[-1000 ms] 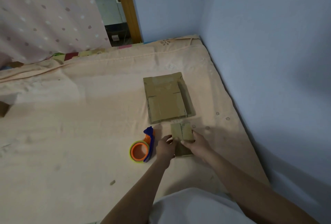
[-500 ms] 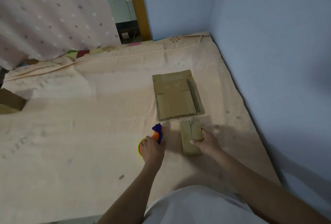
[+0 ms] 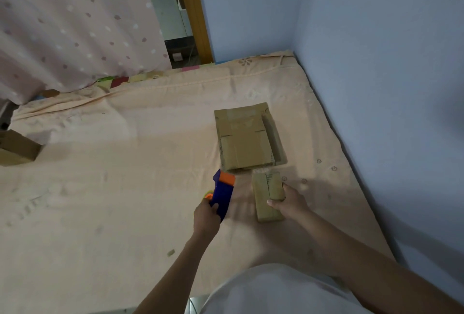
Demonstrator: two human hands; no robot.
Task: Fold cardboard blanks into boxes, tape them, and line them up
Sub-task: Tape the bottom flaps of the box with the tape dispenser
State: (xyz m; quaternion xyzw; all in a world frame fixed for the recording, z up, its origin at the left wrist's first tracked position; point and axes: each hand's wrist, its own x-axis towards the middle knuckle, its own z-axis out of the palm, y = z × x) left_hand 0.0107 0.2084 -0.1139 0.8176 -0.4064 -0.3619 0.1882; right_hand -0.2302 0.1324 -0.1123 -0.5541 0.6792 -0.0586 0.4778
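Observation:
A small folded cardboard box (image 3: 266,195) lies on the peach sheet, long side pointing away from me. My right hand (image 3: 288,202) holds it from the right, thumb across its top seam. My left hand (image 3: 206,214) grips the blue and orange tape dispenser (image 3: 223,192) and has it lifted just left of the box. A stack of flat cardboard blanks (image 3: 247,138) lies just beyond the box.
The bed sheet (image 3: 113,188) covers the whole work surface. Blue walls (image 3: 376,62) close in the right side and far corner. Another cardboard box (image 3: 17,149) sits at the far left edge. A dotted pink curtain (image 3: 70,19) hangs at back left.
My left hand left the box, reached left to the tape dispenser, gripped it and lifted it off the sheet. My right hand stayed on the box.

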